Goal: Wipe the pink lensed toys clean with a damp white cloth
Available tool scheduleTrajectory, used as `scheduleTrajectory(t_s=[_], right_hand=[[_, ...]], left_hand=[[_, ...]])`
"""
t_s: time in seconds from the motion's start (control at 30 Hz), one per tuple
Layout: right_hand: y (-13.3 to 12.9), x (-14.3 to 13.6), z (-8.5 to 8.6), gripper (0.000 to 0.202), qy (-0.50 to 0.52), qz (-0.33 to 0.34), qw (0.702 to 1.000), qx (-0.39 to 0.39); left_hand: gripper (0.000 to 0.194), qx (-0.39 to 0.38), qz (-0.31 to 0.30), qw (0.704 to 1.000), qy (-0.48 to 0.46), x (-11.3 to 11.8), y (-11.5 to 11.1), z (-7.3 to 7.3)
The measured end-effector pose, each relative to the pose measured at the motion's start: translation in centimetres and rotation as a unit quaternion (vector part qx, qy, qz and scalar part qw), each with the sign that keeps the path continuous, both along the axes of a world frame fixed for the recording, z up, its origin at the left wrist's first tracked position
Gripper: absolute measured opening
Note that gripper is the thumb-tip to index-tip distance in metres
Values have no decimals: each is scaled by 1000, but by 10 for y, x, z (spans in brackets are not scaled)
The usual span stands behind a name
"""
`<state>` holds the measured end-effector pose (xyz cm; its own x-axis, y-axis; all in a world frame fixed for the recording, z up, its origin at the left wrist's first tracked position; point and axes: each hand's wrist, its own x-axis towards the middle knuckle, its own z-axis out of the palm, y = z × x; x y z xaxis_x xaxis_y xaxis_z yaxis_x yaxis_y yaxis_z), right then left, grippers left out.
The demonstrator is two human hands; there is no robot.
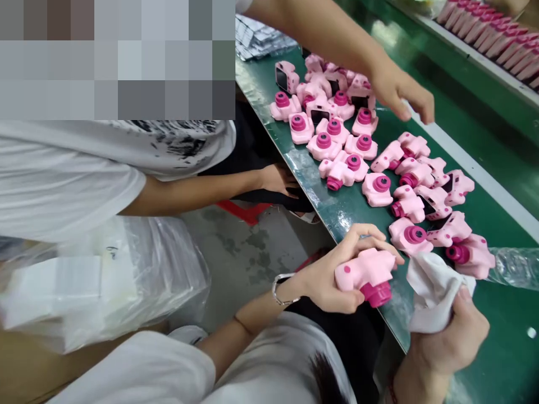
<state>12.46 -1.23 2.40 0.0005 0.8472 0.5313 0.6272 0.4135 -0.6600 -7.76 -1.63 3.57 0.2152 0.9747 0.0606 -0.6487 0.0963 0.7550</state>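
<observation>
My left hand (330, 275) grips a pink toy camera (364, 266) with a magenta lens, holding it by the body above the table's near edge. A bunched white cloth (433, 292) is pinched in my right hand (457, 331), just right of the held camera and apart from it. Beyond my hands, many more pink toy cameras (410, 235) stand and lie in a loose cluster, some showing lenses, others dark screens.
The green table (332, 210) runs diagonally. A co-worker's hand (400, 90) reaches over it from the far side; their other hand (278, 179) rests near the edge. A clear plastic bottle (516, 268) lies at right. A rack of pink items (497, 39) stands at the back. A plastic-wrapped bundle (138, 269) sits left.
</observation>
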Motion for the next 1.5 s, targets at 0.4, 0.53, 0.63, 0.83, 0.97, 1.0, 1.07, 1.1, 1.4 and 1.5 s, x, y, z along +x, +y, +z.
scheduleTrajectory(t_s=[0.4,0.53,0.63,0.83,0.97,1.0,1.07,1.1,1.4,1.5], right_hand=[[4,-41,0,22,-52,227,962,145],[5,-34,1,26,50,125,986,100],[12,-41,4,24,-82,132,977,145],[5,-46,-3,24,-85,203,957,186],[-13,-41,-8,31,52,93,978,180],[-14,-40,-8,30,51,65,981,175],[-13,-39,-7,25,1,63,985,160],[-11,-38,-7,23,-31,82,984,152],[-22,-39,-31,22,31,-12,986,163],[-17,-51,-38,18,2,-62,981,185]], left_hand=[[80,22,120,980,156,1,15,-3],[55,-115,113,987,23,19,28,-8],[34,-257,58,958,-109,33,33,-7],[13,-360,8,910,-205,32,34,0],[16,-341,-62,908,-234,24,32,3],[17,-324,-72,913,-236,23,31,4],[17,-296,-65,924,-235,21,29,5],[17,-291,-53,927,-231,20,29,5],[30,-300,74,949,-69,40,25,0],[32,-219,130,966,50,56,10,-4]])
